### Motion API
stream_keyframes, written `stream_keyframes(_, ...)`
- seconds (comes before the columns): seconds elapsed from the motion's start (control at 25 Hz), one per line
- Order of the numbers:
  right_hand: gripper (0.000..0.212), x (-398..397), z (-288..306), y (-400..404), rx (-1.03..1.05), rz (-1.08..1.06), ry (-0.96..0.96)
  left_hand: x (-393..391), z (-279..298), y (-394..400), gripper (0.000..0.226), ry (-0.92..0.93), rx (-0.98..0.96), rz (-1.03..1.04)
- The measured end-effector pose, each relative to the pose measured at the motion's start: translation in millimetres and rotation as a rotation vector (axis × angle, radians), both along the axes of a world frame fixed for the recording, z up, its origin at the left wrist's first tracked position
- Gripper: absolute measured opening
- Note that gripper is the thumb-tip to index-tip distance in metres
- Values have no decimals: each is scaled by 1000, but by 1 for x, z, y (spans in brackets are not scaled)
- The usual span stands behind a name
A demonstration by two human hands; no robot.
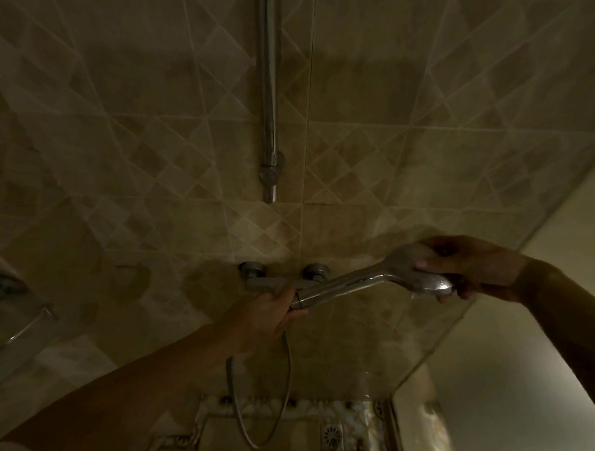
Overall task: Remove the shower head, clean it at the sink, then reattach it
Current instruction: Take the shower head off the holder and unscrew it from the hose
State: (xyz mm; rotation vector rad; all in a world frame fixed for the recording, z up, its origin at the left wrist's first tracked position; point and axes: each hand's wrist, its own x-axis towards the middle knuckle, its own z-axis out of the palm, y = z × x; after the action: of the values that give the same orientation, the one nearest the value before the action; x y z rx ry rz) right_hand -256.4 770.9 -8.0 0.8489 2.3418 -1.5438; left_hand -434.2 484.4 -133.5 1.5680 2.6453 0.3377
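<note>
So the shower head [382,280] is off the wall and sitting across the middle of my view, chrome, handle end pointing down-left and the spray end up-right, tilted a bit. It's held in front of the mixer valve [283,279], which is bolted to the tiled wall [123,132] by two round mounts. My right hand [464,266] has the wide spray end, fingers curled over the top and thumb underneath, so that's a proper grip on it. My left hand [268,312] is wrapped round the bottom of the handle, right where the hose [258,394] joins on; fingers are closed around that joint, though it's too dark to say whether they're on the handle or the hose nut. The hose drops from there in a long loop toward the floor and back up. Straight above the valve there's the vertical riser rail [269,87], with its lower bracket on the wall. Glass panel [455,334] runs along the right side, and a floor drain [332,435] shows down at the bottom. Lighting's really dim.
</note>
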Motion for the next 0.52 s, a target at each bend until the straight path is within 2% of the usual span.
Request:
stream_keyframes(0.08, 77, -1, 4, 2, 82, 34, 80, -2, -5, 5, 92, 11, -18, -34)
stream_keyframes(0.2, 59, -4, 5, 4, 40, 70, 190, -9, -11, 11, 80, 50, -24, -88)
stream_keyframes(0.24, 48, -6, 1, 4, -33, 16, 238, -10, -11, 12, 74, 67, -1, -98)
stream_keyframes(0.32, 29, -13, -7, -4, -175, -229, 310, -14, -11, 12, 56, 166, 55, -133)
stream_keyframes(0.44, 23, -25, -16, -15, -239, -610, 353, -11, -14, 12, 45, 260, 55, -164)
stream_keyframes(0.52, 22, -24, -14, -16, -296, -639, 281, -13, -13, 13, 43, 216, 30, -165)
